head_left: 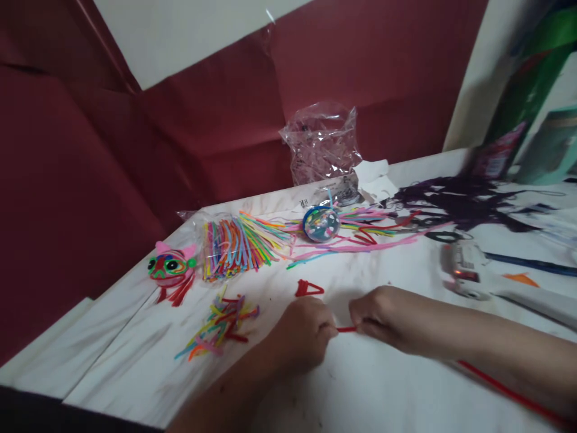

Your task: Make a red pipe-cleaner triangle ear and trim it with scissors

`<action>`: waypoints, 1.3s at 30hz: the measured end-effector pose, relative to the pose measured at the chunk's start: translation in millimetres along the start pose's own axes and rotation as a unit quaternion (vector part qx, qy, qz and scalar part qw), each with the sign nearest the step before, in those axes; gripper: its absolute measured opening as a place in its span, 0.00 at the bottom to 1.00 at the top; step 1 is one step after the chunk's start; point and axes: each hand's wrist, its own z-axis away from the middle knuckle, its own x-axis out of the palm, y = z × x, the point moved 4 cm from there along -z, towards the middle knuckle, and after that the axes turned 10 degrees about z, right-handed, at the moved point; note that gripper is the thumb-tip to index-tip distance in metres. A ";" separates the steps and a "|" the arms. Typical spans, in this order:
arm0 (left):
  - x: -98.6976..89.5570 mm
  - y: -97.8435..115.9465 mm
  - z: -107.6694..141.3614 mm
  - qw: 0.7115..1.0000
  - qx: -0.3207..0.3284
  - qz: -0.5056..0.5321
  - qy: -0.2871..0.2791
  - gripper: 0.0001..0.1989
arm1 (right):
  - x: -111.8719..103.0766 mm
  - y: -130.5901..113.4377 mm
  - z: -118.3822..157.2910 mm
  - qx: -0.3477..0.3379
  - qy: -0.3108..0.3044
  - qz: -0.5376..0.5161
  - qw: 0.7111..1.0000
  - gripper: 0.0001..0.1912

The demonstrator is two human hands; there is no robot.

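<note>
A red pipe cleaner point(347, 329) runs between my two closed hands, its short middle stretch showing straight. One part of it is gripped by my left hand point(309, 329), fingers curled in a fist. My right hand point(377, 319) pinches it just to the right. From under my right forearm a long red length point(509, 391) slants down to the lower right; whether it is the same piece I cannot tell. Just beyond my left hand lies a small bent red pipe-cleaner shape point(310, 288), with a coiled end and a loop.
Cut pipe-cleaner bits point(219, 328) lie left of my hands. Behind them are a bagged pipe-cleaner bundle point(234, 246), a colourful animal head point(171, 269) and a round clear container point(321, 224). A white glue gun point(469, 270) and dark purple strands point(451, 201) are at right.
</note>
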 end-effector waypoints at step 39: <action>-28.5 -66.3 -29.6 0.974 -0.082 0.017 0.209 0.16 | -19.6 7.9 -0.2 0.082 0.132 0.143 0.978 0.11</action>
